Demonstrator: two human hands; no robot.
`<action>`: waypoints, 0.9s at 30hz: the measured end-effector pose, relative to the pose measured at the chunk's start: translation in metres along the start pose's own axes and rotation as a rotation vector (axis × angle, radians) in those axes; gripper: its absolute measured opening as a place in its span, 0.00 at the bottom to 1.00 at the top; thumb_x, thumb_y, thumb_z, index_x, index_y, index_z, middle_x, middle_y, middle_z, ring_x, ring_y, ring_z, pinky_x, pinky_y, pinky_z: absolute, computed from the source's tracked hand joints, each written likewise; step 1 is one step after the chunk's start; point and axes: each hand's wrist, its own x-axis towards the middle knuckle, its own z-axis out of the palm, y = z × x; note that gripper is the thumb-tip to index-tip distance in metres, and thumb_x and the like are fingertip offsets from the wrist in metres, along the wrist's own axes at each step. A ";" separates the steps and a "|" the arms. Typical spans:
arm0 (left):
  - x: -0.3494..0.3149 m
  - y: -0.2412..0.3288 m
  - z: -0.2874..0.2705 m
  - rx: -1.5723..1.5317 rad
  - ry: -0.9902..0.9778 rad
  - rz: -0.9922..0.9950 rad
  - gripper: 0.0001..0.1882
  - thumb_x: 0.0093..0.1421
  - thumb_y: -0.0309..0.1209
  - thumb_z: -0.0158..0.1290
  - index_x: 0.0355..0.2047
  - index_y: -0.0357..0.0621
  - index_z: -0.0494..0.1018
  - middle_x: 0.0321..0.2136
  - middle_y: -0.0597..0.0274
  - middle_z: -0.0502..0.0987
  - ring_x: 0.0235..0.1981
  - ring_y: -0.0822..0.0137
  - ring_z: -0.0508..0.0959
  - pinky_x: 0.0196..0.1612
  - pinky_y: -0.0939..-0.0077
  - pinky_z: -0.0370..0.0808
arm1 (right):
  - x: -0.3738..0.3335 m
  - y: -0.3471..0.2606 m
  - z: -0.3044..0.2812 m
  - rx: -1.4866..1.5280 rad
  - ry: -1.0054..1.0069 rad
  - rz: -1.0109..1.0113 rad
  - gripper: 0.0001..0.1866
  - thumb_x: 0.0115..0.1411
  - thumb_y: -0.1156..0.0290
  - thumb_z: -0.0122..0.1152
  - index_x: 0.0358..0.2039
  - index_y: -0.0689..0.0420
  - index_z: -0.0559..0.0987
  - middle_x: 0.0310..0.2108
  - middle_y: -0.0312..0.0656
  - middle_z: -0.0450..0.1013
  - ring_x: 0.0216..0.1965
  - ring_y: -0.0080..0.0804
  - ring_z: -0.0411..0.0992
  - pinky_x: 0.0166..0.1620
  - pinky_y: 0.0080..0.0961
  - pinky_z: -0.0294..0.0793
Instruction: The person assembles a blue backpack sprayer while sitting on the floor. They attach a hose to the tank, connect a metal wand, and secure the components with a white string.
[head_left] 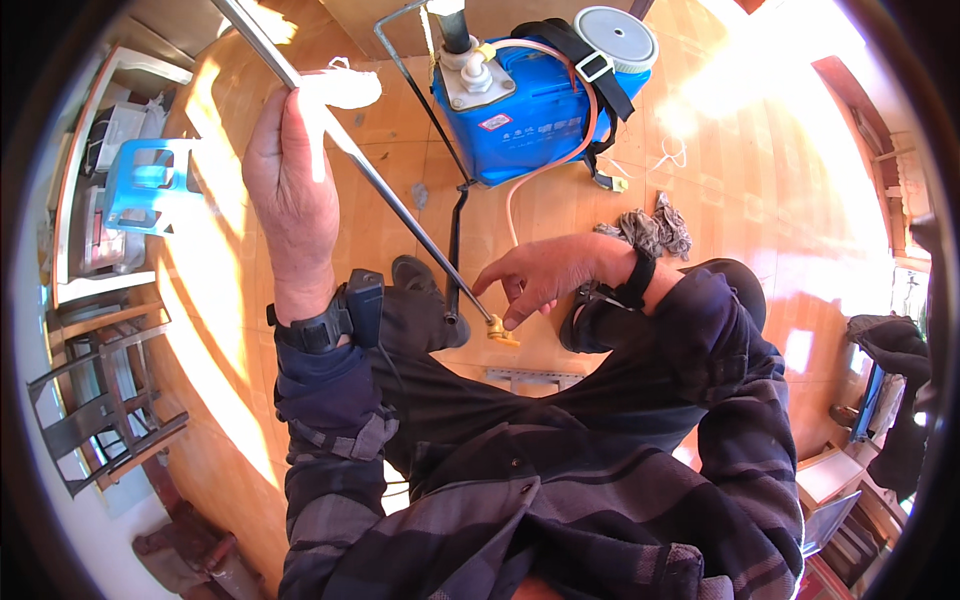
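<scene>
My left hand is closed around a long thin metal spray wand, which slants from the upper left down toward my lap. An overexposed white patch beside those fingers is too bright to make out. At the wand's lower end sits a yellow nozzle fitting. My right hand is next to it, index finger stretched to the rod and thumb close to the fitting; its other fingers are partly hidden. Ahead stands a blue backpack sprayer with a pale lid, black straps and a pinkish hose running down behind my right hand.
A black metal lever reaches from the sprayer down between my feet. Crumpled grey cloth lies on the tiled floor to the right. On the left are a blue plastic stool and a wooden rack. A perforated metal strip lies before me.
</scene>
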 end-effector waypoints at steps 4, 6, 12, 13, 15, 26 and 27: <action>-0.014 0.025 0.005 0.253 -0.009 0.092 0.21 0.80 0.37 0.39 0.47 0.29 0.76 0.47 0.53 0.81 0.48 0.64 0.79 0.57 0.72 0.71 | 0.010 0.000 0.021 0.005 0.064 -0.010 0.34 0.64 0.54 0.69 0.64 0.59 0.74 0.31 0.44 0.79 0.29 0.32 0.78 0.36 0.31 0.77; -0.017 0.033 0.009 0.106 -0.010 0.037 0.20 0.79 0.35 0.39 0.48 0.29 0.75 0.47 0.54 0.81 0.47 0.66 0.78 0.56 0.73 0.71 | 0.018 0.004 0.026 -0.029 0.163 -0.017 0.26 0.65 0.57 0.68 0.57 0.61 0.79 0.28 0.44 0.79 0.28 0.36 0.78 0.35 0.34 0.76; -0.012 0.032 0.011 0.126 -0.104 0.043 0.20 0.78 0.33 0.38 0.50 0.29 0.75 0.47 0.55 0.81 0.47 0.69 0.77 0.55 0.74 0.71 | 0.042 0.021 0.031 -0.396 0.618 -0.235 0.09 0.63 0.65 0.63 0.37 0.58 0.81 0.26 0.52 0.79 0.30 0.56 0.78 0.36 0.46 0.76; -0.009 0.029 0.011 0.037 -0.131 0.070 0.20 0.78 0.33 0.38 0.51 0.30 0.76 0.48 0.54 0.81 0.50 0.67 0.78 0.57 0.74 0.71 | 0.047 0.023 0.031 -0.424 0.675 -0.216 0.09 0.62 0.66 0.62 0.36 0.57 0.81 0.26 0.53 0.79 0.31 0.57 0.78 0.36 0.48 0.76; -0.008 0.023 0.016 -0.064 -0.168 0.107 0.15 0.77 0.27 0.43 0.55 0.31 0.74 0.46 0.59 0.81 0.49 0.70 0.77 0.54 0.77 0.72 | 0.056 0.027 0.029 -0.480 0.764 -0.131 0.08 0.60 0.66 0.61 0.35 0.57 0.81 0.25 0.53 0.78 0.33 0.60 0.78 0.36 0.50 0.77; 0.026 0.004 0.046 0.211 -0.185 0.624 0.15 0.63 0.14 0.52 0.50 0.33 0.79 0.47 0.49 0.81 0.49 0.51 0.80 0.52 0.63 0.79 | 0.078 0.028 -0.051 -0.207 1.288 -0.053 0.12 0.65 0.65 0.62 0.43 0.60 0.82 0.33 0.55 0.81 0.39 0.56 0.81 0.42 0.48 0.79; 0.027 -0.001 0.048 0.309 -0.188 0.511 0.15 0.62 0.15 0.54 0.49 0.33 0.79 0.45 0.51 0.80 0.47 0.51 0.80 0.51 0.63 0.79 | 0.077 0.021 -0.057 -0.157 1.243 -0.085 0.14 0.65 0.67 0.61 0.48 0.61 0.81 0.34 0.56 0.81 0.40 0.56 0.81 0.43 0.48 0.79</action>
